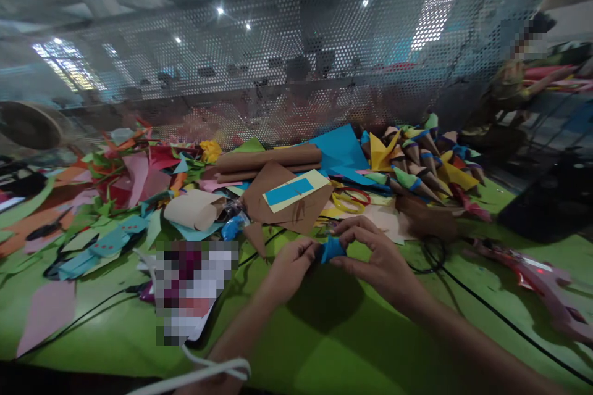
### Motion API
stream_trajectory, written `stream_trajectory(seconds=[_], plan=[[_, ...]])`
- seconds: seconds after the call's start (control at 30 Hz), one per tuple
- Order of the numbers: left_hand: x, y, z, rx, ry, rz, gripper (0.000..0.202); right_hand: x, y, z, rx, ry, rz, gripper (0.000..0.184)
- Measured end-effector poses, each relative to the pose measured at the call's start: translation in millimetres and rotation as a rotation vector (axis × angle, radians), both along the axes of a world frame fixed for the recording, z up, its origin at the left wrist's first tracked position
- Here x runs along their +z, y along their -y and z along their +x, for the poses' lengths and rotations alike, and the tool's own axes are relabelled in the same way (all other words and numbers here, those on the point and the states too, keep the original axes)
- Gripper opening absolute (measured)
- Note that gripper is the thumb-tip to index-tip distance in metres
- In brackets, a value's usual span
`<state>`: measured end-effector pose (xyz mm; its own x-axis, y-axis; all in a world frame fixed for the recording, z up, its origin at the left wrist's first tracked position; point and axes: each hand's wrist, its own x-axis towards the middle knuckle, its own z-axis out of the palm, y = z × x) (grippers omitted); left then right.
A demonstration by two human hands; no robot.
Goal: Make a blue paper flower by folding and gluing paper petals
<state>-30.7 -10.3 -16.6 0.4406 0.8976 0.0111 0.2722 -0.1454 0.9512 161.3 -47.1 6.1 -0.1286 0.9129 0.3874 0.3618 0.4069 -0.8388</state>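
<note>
Between my two hands, above the green table, is a small folded blue paper piece [332,249] with pointed edges. My left hand [293,266] pinches its darker left end. The thumb and fingers of my right hand [370,253] close around its right side. What it is meant to be I cannot make out. Just beyond it lie brown paper sheets [259,188] with a pale yellow strip [319,180] bearing a blue rectangle on top. A brown paper triangle [256,239] is left of my left hand, beside a crumpled blue bundle [233,228].
A glue gun [537,281] lies at right, its black cord [491,302] crossing the table. Scissors [349,199] with yellow and red handles rest behind my right hand. Paper cones [426,160] pile up at back right, coloured scraps [120,182] at left. A perforated metal screen [278,62] stands behind.
</note>
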Motion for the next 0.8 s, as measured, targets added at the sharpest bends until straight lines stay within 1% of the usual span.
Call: stream_trajectory(seconds=[0.1, 0.17, 0.27, 0.33, 0.4, 0.43, 0.5, 0.6, 0.7, 0.8], plan=[[0.5, 2.0, 1.6, -0.032, 0.03, -0.014, 0.031, -1.8, -3.6, 1.0, 0.0, -0.082, -0.062, 0.015], [1.1, 3.5, 0.9, -0.038, 0.096, 0.027, 0.027, -2.3, -5.7, 2.2, 0.014, -0.147, -0.111, 0.015], [3.0, 6.2, -1.0, -0.037, 0.138, 0.099, 0.033, -3.5, -7.2, 3.0, 0.016, -0.253, -0.184, 0.02], [4.3, 7.3, -1.7, -0.071, 0.1, 0.139, 0.035, -4.3, -7.2, 2.7, 0.007, -0.326, -0.236, 0.024], [4.7, 7.1, -1.6, -0.112, 0.032, 0.208, 0.031, -4.7, -6.8, 2.2, -0.007, -0.373, -0.265, 0.027], [4.6, 6.5, -1.3, -0.114, 0.002, 0.246, 0.028, -4.8, -6.8, 2.1, -0.015, -0.375, -0.266, 0.029], [3.7, 4.7, -0.8, -0.088, -0.02, 0.295, 0.032, -5.6, -7.1, 2.3, -0.035, -0.356, -0.261, 0.029], [1.6, 2.4, -0.4, -0.067, -0.002, 0.295, 0.033, -8.2, -8.7, 3.6, -0.063, -0.351, -0.271, 0.03], [0.0, 2.0, -0.6, -0.084, -0.006, 0.277, 0.032, -11.2, -10.1, 5.0, -0.064, -0.378, -0.289, 0.032], [-0.8, 2.6, -0.8, -0.103, -0.008, 0.264, 0.032, -12.0, -10.5, 5.2, -0.05, -0.407, -0.295, 0.029]])
